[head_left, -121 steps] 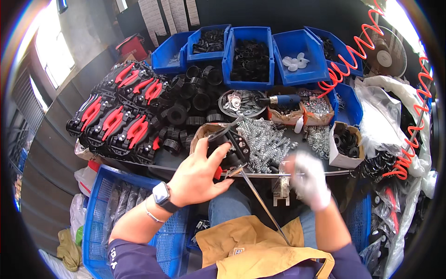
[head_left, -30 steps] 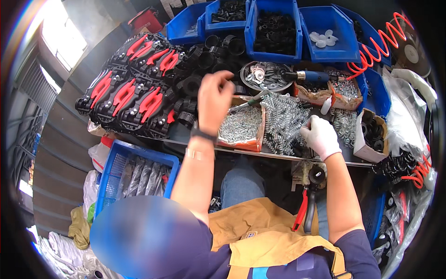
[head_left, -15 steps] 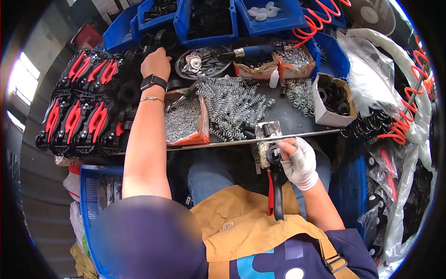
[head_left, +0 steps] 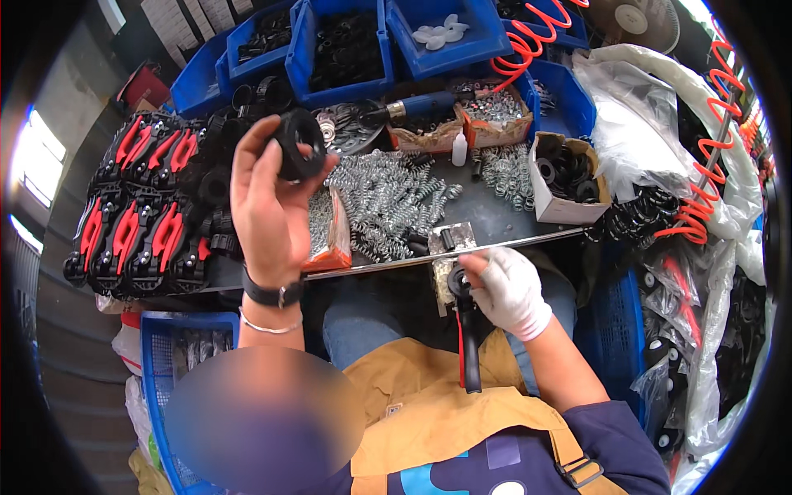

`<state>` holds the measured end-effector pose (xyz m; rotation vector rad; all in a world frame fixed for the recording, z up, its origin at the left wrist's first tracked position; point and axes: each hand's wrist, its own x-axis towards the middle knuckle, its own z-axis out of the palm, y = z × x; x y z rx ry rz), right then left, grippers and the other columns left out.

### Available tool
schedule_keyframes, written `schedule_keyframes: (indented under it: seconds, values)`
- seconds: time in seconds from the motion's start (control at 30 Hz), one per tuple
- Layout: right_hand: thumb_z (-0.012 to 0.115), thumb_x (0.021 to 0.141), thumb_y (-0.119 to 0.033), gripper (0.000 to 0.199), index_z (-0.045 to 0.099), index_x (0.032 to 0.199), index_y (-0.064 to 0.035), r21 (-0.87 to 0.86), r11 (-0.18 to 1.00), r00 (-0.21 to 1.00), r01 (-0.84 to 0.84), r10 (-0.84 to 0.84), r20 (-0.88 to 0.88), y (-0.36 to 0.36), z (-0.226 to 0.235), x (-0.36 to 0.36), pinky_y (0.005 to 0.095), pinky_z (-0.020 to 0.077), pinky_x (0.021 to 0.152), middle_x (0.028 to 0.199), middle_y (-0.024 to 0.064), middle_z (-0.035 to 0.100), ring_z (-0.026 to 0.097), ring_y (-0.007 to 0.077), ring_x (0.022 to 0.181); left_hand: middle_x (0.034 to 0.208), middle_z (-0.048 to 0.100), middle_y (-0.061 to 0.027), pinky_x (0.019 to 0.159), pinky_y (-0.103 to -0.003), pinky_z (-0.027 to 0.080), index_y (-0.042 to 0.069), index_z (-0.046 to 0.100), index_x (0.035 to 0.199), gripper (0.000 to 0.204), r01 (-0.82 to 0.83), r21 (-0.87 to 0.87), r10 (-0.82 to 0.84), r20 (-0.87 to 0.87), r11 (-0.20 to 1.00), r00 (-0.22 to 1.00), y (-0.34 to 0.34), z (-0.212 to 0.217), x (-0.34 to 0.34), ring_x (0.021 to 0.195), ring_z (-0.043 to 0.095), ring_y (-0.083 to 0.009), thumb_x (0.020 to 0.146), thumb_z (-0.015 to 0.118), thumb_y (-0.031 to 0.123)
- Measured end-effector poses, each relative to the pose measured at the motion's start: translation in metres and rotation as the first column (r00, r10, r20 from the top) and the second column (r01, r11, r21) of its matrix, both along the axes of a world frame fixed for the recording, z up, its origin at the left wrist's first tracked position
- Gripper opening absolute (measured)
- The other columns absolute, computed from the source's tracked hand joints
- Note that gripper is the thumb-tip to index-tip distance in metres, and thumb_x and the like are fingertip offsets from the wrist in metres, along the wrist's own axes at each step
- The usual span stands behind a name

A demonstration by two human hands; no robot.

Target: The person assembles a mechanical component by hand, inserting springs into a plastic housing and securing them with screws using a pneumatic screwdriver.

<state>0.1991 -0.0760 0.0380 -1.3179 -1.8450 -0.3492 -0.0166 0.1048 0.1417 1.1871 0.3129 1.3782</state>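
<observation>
Raised over the left part of the bench, my left hand (head_left: 276,216) grips a thick black plastic ring (head_left: 289,153) between thumb and fingers. My right hand (head_left: 509,293), in a white glove with bare fingertips, is closed in a pinch beside the round head of a hand tool (head_left: 470,338). That tool has a black handle and a red lever, and hangs handle-down at a metal fixture (head_left: 462,236) on the bench's front edge. Whatever the right fingertips pinch is hidden. A heap of steel springs (head_left: 388,202) lies between my hands, farther back.
Black-and-red clamp parts (head_left: 124,235) are stacked at the left. Blue bins (head_left: 293,78) line the back. A white box of black rings (head_left: 568,206) stands to the right, near a coiled red air hose (head_left: 707,198). A blue crate (head_left: 157,363) sits below the bench.
My left hand has come back from the black rings at the back left, now holding one. My right hand stays at the tool's head; the spring seen in its fingers no longer shows.
</observation>
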Motion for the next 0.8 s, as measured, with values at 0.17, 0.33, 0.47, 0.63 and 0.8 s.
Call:
schedule_keyframes:
  seconds: [0.17, 0.33, 0.47, 0.63, 0.8]
  values:
    - [0.063, 0.071, 0.007, 0.040, 0.058, 0.110, -0.0019, -0.210, 0.978, 0.974, 0.020, -0.067, -0.217, 0.000, 0.015, 0.000, 0.0388, 0.0496, 0.064, 0.078, 0.0107, 0.058, 0.061, 0.0308, 0.071, 0.117, 0.061, -0.0149, 0.089, -0.053, 0.057, 0.006, 0.051, 0.124, 0.024, 0.064, -0.081, -0.062, 0.022, 0.995, 0.998, -0.033, -0.021, -0.006, 0.107, 0.064, -0.0246, 0.102, 0.046, 0.014]
    - [0.067, 0.070, 0.006, 0.040, 0.059, 0.108, -0.0031, -0.173, 0.985, 0.996, -0.009, -0.006, -0.087, -0.003, 0.012, 0.000, 0.0374, 0.0507, 0.064, 0.080, 0.0100, 0.060, 0.062, 0.0305, 0.073, 0.114, 0.063, -0.0143, 0.089, -0.049, 0.057, 0.007, 0.051, 0.124, 0.024, 0.106, -0.195, -0.096, 0.061, 0.975, 0.994, -0.054, -0.039, -0.007, 0.106, 0.064, -0.0270, 0.102, 0.046, 0.015]
    - [0.068, 0.069, 0.005, 0.033, 0.063, 0.101, -0.0037, -0.220, 0.976, 1.000, -0.010, 0.007, -0.016, -0.008, 0.013, 0.006, 0.0367, 0.0523, 0.068, 0.085, 0.0116, 0.062, 0.063, 0.0308, 0.078, 0.122, 0.055, -0.0077, 0.090, -0.048, 0.055, 0.013, 0.045, 0.132, 0.033, 0.088, -0.310, -0.084, 0.025, 0.947, 0.996, -0.093, -0.073, -0.002, 0.107, 0.059, -0.0240, 0.100, 0.050, 0.018]
    - [0.062, 0.087, -0.023, 0.029, 0.069, 0.101, 0.0006, -0.265, 0.675, 0.709, 0.688, -0.704, 0.046, 0.036, 0.050, 0.118, 0.0429, 0.0519, 0.084, 0.106, 0.0167, 0.065, 0.065, 0.0349, 0.092, 0.130, 0.046, -0.0074, 0.091, -0.057, 0.050, 0.022, 0.030, 0.139, 0.054, 0.128, -0.811, -0.186, 0.024, 0.571, 0.982, -0.176, -0.166, -0.003, 0.112, 0.053, -0.0252, 0.094, 0.061, 0.024]
    - [0.063, 0.082, -0.034, 0.038, 0.070, 0.102, -0.0027, -0.581, 0.359, 0.643, 0.730, -0.649, 0.407, 0.072, 0.050, 0.165, 0.0425, 0.0509, 0.092, 0.103, 0.0198, 0.069, 0.066, 0.0354, 0.098, 0.131, 0.044, -0.0070, 0.088, -0.066, 0.047, 0.024, 0.019, 0.140, 0.060, 0.272, -0.895, -0.339, 0.149, 0.352, 0.929, -0.203, -0.182, 0.011, 0.114, 0.049, -0.0248, 0.096, 0.060, 0.026]
